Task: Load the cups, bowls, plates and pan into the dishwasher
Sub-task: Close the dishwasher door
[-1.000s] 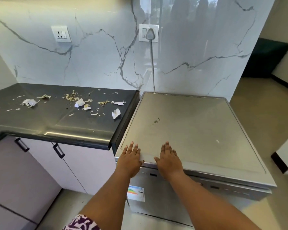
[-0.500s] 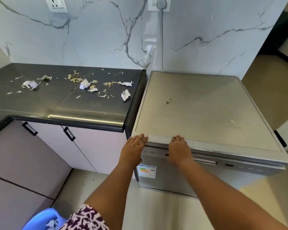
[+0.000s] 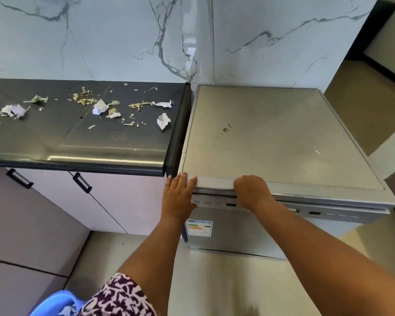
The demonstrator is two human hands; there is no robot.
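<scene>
Both hands sit at the front top edge of the dishwasher (image 3: 283, 142): the right hand (image 3: 252, 192) curls its fingers under the lip above the door, seemingly to pull it open, while the left hand (image 3: 178, 197) rests flat-fingered against the corner, likely steadying. Paper scraps (image 3: 163, 120) litter the dark surface (image 3: 55, 137) beside it.

I see dark worktop (image 3: 43, 142) left, littered with torn paper scraps (image 3: 163, 120) and dried plant bits (image 3: 83, 99). Marble-veined wall (image 3: 114, 37) behind. Pale cabinet doors (image 3: 55, 208) below, black handles (image 3: 82, 182). Blue plastic item (image 3: 53, 302) on floor, bottom left.
</scene>
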